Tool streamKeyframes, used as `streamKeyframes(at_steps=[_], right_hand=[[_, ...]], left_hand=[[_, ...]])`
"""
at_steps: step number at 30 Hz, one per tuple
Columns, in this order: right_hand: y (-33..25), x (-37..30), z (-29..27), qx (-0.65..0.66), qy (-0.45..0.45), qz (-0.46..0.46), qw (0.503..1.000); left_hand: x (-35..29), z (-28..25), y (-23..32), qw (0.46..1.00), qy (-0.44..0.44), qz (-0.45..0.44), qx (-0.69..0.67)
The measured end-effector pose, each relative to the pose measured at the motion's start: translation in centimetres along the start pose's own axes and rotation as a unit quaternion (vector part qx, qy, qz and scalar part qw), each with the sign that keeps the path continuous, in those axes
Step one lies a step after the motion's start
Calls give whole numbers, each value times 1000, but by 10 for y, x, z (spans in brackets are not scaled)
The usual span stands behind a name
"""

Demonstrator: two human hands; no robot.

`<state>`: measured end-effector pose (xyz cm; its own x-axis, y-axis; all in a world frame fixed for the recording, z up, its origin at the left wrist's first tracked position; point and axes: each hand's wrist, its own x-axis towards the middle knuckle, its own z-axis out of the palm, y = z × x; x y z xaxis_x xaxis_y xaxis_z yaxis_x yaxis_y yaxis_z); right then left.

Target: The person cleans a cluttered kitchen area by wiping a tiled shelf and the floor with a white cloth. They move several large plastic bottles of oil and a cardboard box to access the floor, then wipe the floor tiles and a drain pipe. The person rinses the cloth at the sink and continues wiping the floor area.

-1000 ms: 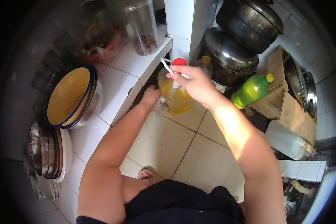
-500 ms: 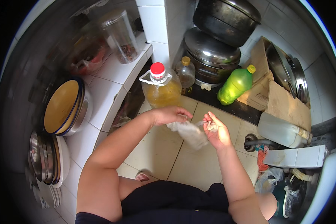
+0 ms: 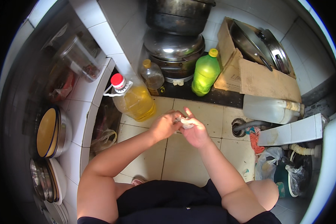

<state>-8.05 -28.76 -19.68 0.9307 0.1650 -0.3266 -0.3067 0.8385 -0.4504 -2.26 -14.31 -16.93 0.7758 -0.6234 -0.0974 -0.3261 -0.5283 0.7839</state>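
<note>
In front of me, above the tiled floor, my two hands meet at a small crumpled cream-white thing (image 3: 187, 124) whose kind I cannot make out. It lies along the palm and fingers of my right hand (image 3: 196, 135), which grips it with one fingertip sticking up. My left hand (image 3: 165, 125), fingers pinched together, reaches its edge from the left; what those fingertips hold is mostly hidden. Beyond my left hand stands a large bottle of yellow oil (image 3: 137, 100) with a red cap. A green bottle (image 3: 205, 74) with a yellow cap is farther off.
Stacked metal pots (image 3: 175, 44) stand at the back, beside a small clear bottle (image 3: 152, 76). A cardboard box (image 3: 268, 80) holds pan lids at the right, above a translucent jug (image 3: 268, 108). A floor pipe (image 3: 252, 125) lies near it. On the left, a tiled ledge (image 3: 76, 128) bears bowls.
My view has shifted, so the bottles and pots appear farther left. My hands have come together. The blurred whitish, flimsy thing that hung between them no longer hangs down.
</note>
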Motion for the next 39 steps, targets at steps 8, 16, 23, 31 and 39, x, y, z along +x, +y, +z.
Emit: streamKeyframes(at_steps=[8,16,23,31,39], right_hand=[[6,0,-28,-145,38,17,989],[-2,7,-58,-31,52,-32,998],[-4,9,-73,-21,136,-111,984],[19,9,-37,-127,137,-11,982],[9,-3,-62,-106,268,-11,957]], left_hand=[[10,2,-37,984,-11,-74,-165],[8,5,-19,921,6,-171,-350],[16,-11,-19,849,102,-184,-484],[9,4,-37,928,-17,-86,-362],[17,24,-26,869,-24,-155,-470]])
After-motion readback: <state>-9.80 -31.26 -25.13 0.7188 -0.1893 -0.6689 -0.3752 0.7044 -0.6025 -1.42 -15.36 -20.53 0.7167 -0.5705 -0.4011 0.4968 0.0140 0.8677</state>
